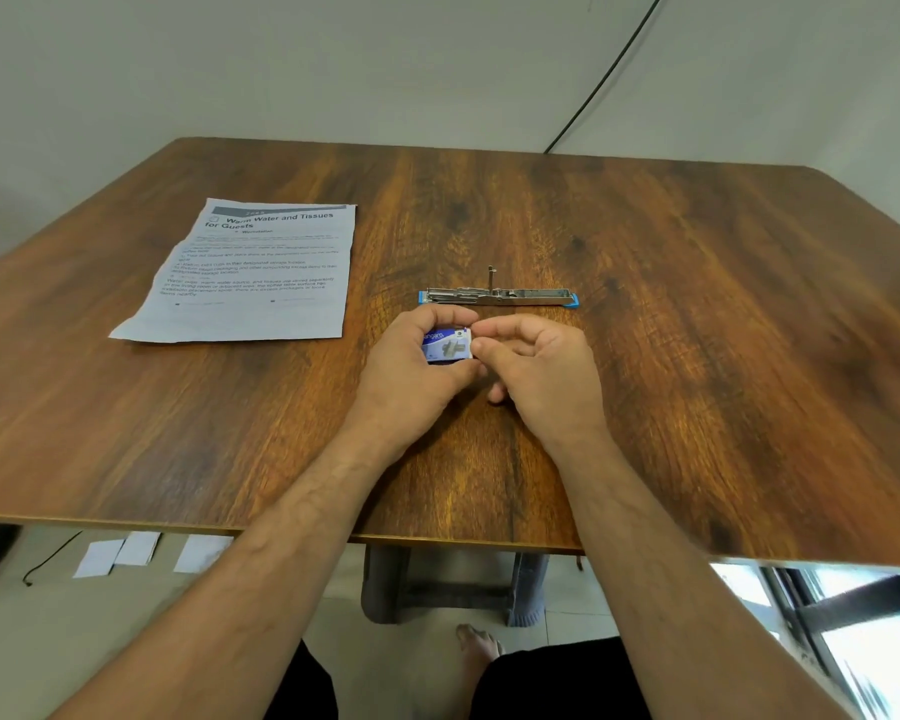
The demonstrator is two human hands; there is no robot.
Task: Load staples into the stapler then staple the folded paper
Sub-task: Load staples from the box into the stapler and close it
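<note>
Stapler (497,296) lies opened flat mid-surface (697,356), long axis left-right, blue tips at both ends, just beyond the hands. Left hand (411,371) grips a small blue staple box (447,345), print partly reads "angaro". Right hand (536,366) pinches the box's right end, fingers curled. Paper (250,272) lies flat far left, headed "Warm Water and Tissues for Guests".

home room | wooden table (645,356) — tiled floor (281,589) — plain wall (333,70)
</note>
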